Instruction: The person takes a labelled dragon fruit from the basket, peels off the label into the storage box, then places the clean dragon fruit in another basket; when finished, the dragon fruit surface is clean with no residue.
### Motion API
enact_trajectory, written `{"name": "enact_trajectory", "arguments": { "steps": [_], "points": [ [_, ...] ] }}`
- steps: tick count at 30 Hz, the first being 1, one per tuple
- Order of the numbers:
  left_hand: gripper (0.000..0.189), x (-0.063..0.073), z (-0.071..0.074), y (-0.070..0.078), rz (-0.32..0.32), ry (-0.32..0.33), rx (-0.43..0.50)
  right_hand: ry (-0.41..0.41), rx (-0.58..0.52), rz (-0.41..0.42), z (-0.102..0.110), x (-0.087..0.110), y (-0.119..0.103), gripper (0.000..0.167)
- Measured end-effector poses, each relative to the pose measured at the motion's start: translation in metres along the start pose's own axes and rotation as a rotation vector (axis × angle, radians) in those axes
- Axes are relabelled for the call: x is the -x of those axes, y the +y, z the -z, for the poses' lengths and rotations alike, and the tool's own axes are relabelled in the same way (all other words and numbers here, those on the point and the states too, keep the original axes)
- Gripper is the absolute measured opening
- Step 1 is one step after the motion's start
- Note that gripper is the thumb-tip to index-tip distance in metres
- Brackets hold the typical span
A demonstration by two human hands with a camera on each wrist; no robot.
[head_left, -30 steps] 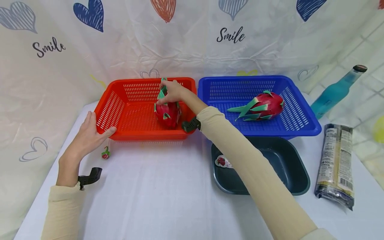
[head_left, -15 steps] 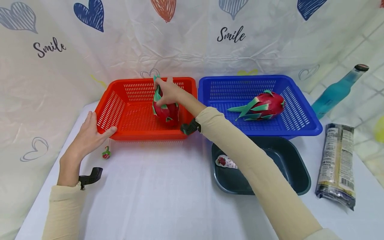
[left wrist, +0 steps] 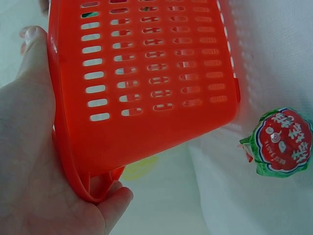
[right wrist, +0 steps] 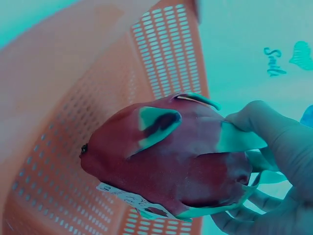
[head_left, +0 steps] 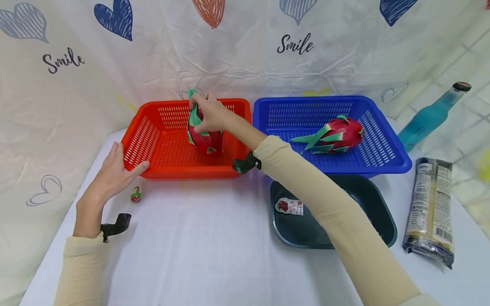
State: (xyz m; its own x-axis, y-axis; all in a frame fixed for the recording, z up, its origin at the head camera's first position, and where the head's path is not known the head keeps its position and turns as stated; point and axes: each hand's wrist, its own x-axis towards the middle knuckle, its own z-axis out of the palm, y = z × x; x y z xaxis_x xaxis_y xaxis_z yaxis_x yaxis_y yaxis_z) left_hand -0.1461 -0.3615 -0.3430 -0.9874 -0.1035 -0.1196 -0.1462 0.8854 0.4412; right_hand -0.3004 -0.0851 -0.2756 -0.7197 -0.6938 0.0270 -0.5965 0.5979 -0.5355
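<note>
In the head view my right hand grips a dragon fruit by its green leafy end, inside the red basket. Seen from the right wrist, the dragon fruit lies sideways across the frame, with a printed white sticker on its skin. My left hand presses against the basket's front left corner, its fingers straight along the side. In the left wrist view the palm and thumb of the left hand touch the basket's rim. Whether the fruit touches the basket floor I cannot tell.
A blue basket at the right holds another dragon fruit. In front stands a dark tray with a sticker. A blue bottle and a long packet are farther right. A wrapped candy lies beside my left hand.
My right hand has moved left and a little toward the back of the red basket, carrying the dragon fruit with it. My left hand stays at the corner.
</note>
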Motion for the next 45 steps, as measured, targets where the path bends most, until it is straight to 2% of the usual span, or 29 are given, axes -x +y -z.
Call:
{"name": "enact_trajectory", "arguments": {
  "steps": [10, 15, 19, 22, 26, 29, 33, 38, 45],
  "points": [
    [0.108, 0.001, 0.0, -0.001, -0.003, 0.003, -0.001, 0.058, -0.089, 0.076, 0.023, 0.02, -0.012, 0.049],
    [0.106, 0.001, -0.001, -0.002, -0.007, 0.003, 0.005, 0.128, -0.135, 0.136, 0.036, 0.034, -0.017, 0.047],
    [0.106, 0.0, -0.001, -0.002, -0.012, 0.007, 0.005, 0.174, -0.128, 0.155, 0.045, 0.055, -0.026, 0.048],
    [0.107, 0.0, -0.001, -0.001, -0.016, 0.011, 0.005, 0.209, -0.129, 0.185, 0.047, 0.079, -0.034, 0.05],
    [0.108, 0.0, 0.0, 0.001, -0.015, 0.01, 0.001, 0.246, -0.124, 0.224, 0.043, 0.116, -0.044, 0.05],
    [0.108, 0.0, 0.001, 0.001, -0.016, 0.011, -0.004, 0.234, -0.113, 0.236, 0.037, 0.141, -0.048, 0.05],
    [0.108, 0.0, 0.001, 0.0, -0.022, 0.015, -0.003, 0.204, -0.104, 0.266, 0.029, 0.165, -0.051, 0.051],
    [0.107, 0.0, 0.0, -0.001, -0.023, 0.016, 0.003, 0.192, -0.119, 0.28, 0.021, 0.181, -0.052, 0.052],
    [0.106, 0.0, -0.002, 0.0, -0.024, 0.019, 0.007, 0.167, -0.133, 0.302, 0.011, 0.189, -0.051, 0.052]
  ]
}}
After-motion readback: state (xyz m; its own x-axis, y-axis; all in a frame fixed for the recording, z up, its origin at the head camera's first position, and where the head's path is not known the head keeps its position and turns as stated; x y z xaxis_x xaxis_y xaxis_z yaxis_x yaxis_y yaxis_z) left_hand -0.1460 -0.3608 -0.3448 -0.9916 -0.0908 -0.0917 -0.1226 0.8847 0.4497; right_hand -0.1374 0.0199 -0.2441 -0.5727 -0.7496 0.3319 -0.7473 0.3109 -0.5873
